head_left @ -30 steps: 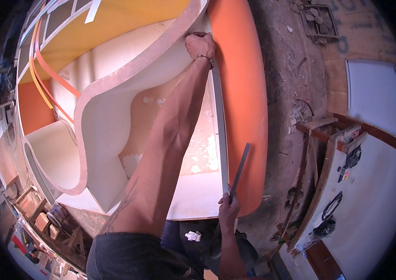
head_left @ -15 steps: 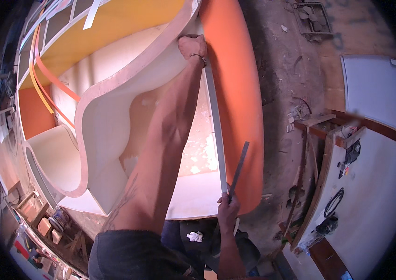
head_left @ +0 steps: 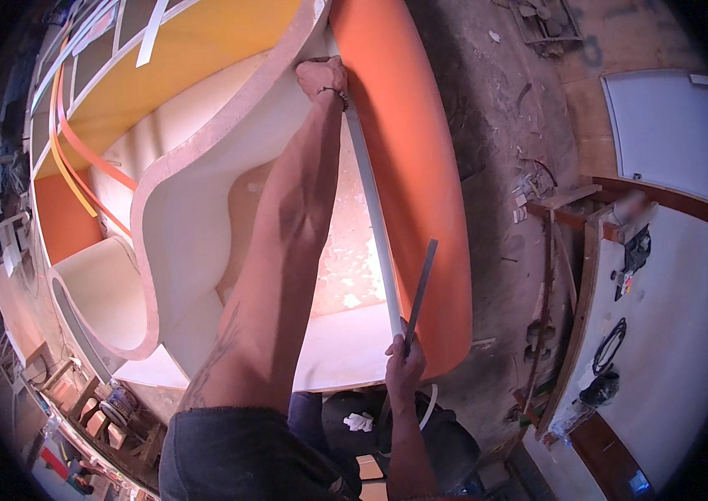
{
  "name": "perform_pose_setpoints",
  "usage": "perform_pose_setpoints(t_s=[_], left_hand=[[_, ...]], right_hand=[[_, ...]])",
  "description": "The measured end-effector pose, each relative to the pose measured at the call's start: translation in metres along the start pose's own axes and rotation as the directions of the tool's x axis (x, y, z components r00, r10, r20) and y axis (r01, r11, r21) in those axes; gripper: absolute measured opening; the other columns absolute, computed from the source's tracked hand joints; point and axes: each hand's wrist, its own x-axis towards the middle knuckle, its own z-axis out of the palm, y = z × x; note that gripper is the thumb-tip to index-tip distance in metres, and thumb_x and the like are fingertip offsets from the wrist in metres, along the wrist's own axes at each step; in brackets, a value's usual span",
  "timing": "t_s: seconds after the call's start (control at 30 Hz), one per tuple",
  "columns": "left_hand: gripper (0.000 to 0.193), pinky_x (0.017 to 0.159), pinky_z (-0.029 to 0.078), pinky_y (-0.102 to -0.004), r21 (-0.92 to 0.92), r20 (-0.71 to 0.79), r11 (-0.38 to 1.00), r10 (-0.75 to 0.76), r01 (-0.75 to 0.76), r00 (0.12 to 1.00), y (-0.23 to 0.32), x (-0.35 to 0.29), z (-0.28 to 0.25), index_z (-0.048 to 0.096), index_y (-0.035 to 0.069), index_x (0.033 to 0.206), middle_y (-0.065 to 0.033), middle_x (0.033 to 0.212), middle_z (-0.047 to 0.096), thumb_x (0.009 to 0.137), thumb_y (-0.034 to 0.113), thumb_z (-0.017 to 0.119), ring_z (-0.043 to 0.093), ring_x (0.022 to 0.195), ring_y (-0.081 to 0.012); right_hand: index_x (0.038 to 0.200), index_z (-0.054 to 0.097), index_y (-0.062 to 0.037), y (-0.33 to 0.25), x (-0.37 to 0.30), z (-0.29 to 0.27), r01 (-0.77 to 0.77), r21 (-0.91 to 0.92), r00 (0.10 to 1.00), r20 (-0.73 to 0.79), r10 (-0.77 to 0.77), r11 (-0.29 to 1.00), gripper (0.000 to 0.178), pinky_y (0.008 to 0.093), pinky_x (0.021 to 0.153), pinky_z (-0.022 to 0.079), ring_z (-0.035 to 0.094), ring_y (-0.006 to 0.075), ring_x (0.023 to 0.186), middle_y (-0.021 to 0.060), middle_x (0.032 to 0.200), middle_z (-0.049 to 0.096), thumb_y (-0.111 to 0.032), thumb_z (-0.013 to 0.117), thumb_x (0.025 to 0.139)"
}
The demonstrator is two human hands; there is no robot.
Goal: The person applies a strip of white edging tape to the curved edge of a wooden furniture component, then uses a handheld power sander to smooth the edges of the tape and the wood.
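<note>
A large curved piece of furniture lies before me, with an orange outer panel (head_left: 408, 159) and a wavy white inner wall (head_left: 191, 204). Along the panel's inner edge runs a narrow pale edging strip (head_left: 370, 196). My left hand (head_left: 321, 77) is closed at the far end of this strip, knuckles up; whatever its fingers hold is hidden. Nearer to me, at the strip's near end, my right hand (head_left: 405, 365) is closed around a flat grey bar (head_left: 422, 288). The bar points up and slightly right over the orange panel.
Loose orange and yellow strips (head_left: 60, 159) hang over the left compartments. At right stands a white-topped bench (head_left: 646, 351) with a coiled black cable (head_left: 609, 346). Wooden framing (head_left: 567, 200) and scraps lie on the dusty floor. A wooden rack (head_left: 108, 426) is at lower left.
My view has shifted a little, so the furniture's far end appears farther left. Both hands keep their places along the strip. The bar in my right hand has shifted slightly left.
</note>
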Motion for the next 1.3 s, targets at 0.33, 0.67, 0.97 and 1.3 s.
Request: perform_pose_setpoints(t_s=[0.33,0.67,0.97,1.3], left_hand=[[0.024,0.089,0.057,-0.0395,0.032,-0.033,0.999,-0.030,0.031,0.999,-0.006,0.011,0.003,0.080,0.000,0.086,-0.0236,0.095,0.076,0.069,0.017,0.080,0.075,0.092,-0.0340],[0.020,0.087,0.057,-0.0377,-0.115,0.004,0.993,-0.038,0.038,0.999,-0.017,0.017,0.009,0.080,0.000,0.083,-0.0198,0.094,0.077,0.068,0.013,0.083,0.075,0.088,-0.0322],[0.037,0.054,0.047,-0.0282,-0.291,0.353,0.956,0.077,0.031,0.932,-0.061,0.051,0.008,0.071,-0.010,0.114,-0.0071,0.080,0.065,0.076,-0.009,0.073,0.060,0.062,-0.0148],[0.040,0.067,0.053,-0.0304,-0.251,0.358,0.965,0.170,-0.081,0.918,-0.062,0.048,0.010,0.075,-0.006,0.110,-0.0107,0.090,0.073,0.070,-0.005,0.076,0.067,0.073,-0.0182]], right_hand=[[0.132,0.065,-0.0008,0.011,0.008,-0.001,0.011,-0.009,1.000,0.011,-0.010,1.000,0.034,0.0297,0.062,0.045,0.055,0.0102,0.063,0.0014,0.066,0.054,-0.013,0.052,0.104],[0.132,0.066,-0.0031,0.020,0.023,-0.002,-0.016,-0.032,0.999,0.044,0.017,0.999,0.034,0.0350,0.062,0.047,0.059,0.0148,0.062,0.0047,0.064,0.057,-0.014,0.053,0.102],[0.128,0.067,-0.0007,0.024,0.023,-0.003,-0.079,-0.042,0.996,0.045,0.080,0.996,0.033,0.0361,0.063,0.047,0.059,0.0153,0.063,0.0039,0.065,0.058,-0.019,0.054,0.103],[0.128,0.066,0.0027,0.027,0.023,-0.006,-0.093,-0.021,0.994,0.048,0.094,0.995,0.035,0.0357,0.062,0.044,0.056,0.0149,0.062,0.0039,0.064,0.056,-0.018,0.056,0.102]])
